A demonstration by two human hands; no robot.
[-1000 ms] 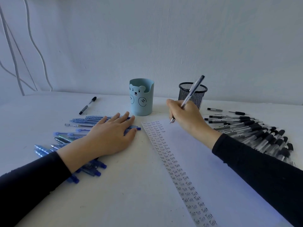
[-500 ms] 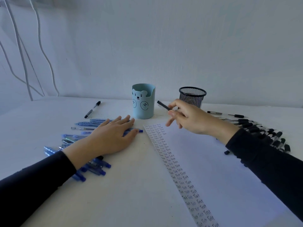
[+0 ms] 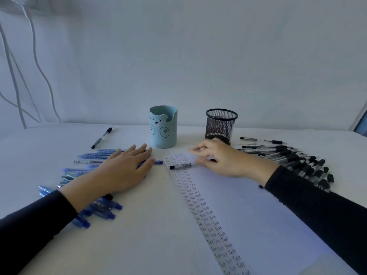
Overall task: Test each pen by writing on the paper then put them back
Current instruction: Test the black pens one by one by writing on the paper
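Observation:
A black-capped pen (image 3: 180,166) lies flat across the top of the white paper (image 3: 248,205), over a column of handwritten "Test" words (image 3: 198,205). My right hand (image 3: 220,158), motion-blurred, hovers just right of that pen with loosely curled fingers, and I see nothing held in it. My left hand (image 3: 127,169) rests flat, fingers straight, on a spread of blue pens (image 3: 93,155) to the left of the paper. Several black pens (image 3: 294,157) lie fanned out to the right, partly behind my right forearm.
A light blue bear pen cup (image 3: 163,127) and a black mesh pen cup (image 3: 221,124) stand at the back near the wall. A lone black pen (image 3: 101,138) lies at the back left. Cables (image 3: 39,66) hang on the left wall.
My right hand stopped writing, lowered the pen and turned it sideways; the pen now lies on the top of the paper. My left hand stayed flat on the blue pens.

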